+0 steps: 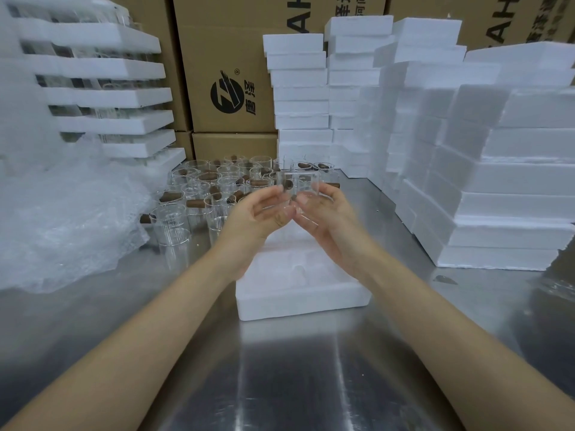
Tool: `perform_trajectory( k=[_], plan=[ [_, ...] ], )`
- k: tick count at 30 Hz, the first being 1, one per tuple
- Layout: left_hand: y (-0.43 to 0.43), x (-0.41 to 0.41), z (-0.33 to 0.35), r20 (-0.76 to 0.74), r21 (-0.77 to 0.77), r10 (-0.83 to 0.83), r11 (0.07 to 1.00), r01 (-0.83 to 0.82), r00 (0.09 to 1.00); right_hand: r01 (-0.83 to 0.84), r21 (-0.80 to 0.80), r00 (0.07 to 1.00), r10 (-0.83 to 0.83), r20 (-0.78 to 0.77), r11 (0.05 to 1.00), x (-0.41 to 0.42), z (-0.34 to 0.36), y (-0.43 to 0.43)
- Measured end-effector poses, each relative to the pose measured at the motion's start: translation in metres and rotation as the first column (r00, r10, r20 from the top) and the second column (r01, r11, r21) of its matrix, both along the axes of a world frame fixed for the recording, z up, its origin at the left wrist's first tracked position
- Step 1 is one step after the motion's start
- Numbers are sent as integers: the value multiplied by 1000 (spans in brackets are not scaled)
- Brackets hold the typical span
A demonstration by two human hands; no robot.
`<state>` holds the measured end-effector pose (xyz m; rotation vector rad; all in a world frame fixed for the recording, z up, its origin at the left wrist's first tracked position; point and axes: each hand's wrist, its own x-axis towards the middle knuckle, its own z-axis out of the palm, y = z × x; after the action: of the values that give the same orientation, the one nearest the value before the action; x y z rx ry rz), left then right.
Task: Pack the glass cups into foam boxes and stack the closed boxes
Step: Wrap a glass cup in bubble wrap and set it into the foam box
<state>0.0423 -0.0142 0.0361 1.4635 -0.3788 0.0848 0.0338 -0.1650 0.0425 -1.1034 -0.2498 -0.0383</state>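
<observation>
An open white foam box [303, 293] with a moulded hollow lies on the steel table in front of me. Above its far edge, my left hand [258, 213] and my right hand [320, 209] curl round a clear glass cup [298, 188], each from its own side; the cup is blurred and hard to make out. Behind the hands stand several more clear glass cups [224, 181] with brown wooden handles. Closed foam boxes [497, 194] are stacked in stepped piles on the right.
Crumpled bubble wrap [68, 219] covers the left of the steel table [311, 384]. Foam trays holding glassware [109, 98] are stacked at the back left. Brown cartons [224, 73] form a wall behind, with tall foam stacks [301, 98] before them.
</observation>
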Motion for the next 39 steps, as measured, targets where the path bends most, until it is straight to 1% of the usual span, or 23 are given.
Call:
perform_trajectory(
  k=[2,3,4,8,10,13,15,22,27,29,31,33,36,39],
  plan=[
    [0,0,-1,22,16,30,999,-30,999,51,-102,998,-54,-22,993,-1,-1,0],
    [0,0,-1,31,24,44,999,-45,999,70,-132,997,-74,-30,989,-1,-2,0],
    [-1,0,0,39,28,52,998,-53,998,76,-125,996,-81,-34,989,-1,-1,0],
    [-1,-1,2,27,-21,50,999,-49,998,23,79,1000,-22,-17,997,0,3,-4],
    [-2,-1,2,7,-4,40,999,-40,999,-34,157,999,37,-15,987,-1,5,-7],
    [-3,0,0,1,25,-11,1000,11,1000,-123,197,990,135,-46,973,-2,6,-7],
    [-4,2,-2,-7,26,-19,999,19,1000,-113,202,986,134,-94,973,-2,5,-6],
    [-4,7,-6,-17,49,27,998,-27,999,-63,163,983,89,-158,985,-1,5,-2],
    [-3,6,-5,-12,46,31,998,-30,999,-59,140,986,79,-145,988,0,3,-2],
    [-3,5,-4,-8,41,36,999,-35,999,-92,83,989,101,-106,992,1,2,-3],
    [-3,4,-4,-10,33,38,999,-37,999,-136,-23,990,135,-48,990,0,2,-3],
    [-2,3,-3,-16,22,37,999,-37,999,-128,-57,992,127,-26,990,-1,2,-2],
    [-2,3,-2,-3,21,41,999,-41,999,-88,64,994,92,-56,994,-2,3,-2],
    [0,3,0,4,108,2,994,-2,1000,-132,151,988,143,-64,980,-2,3,-2]
  ],
)
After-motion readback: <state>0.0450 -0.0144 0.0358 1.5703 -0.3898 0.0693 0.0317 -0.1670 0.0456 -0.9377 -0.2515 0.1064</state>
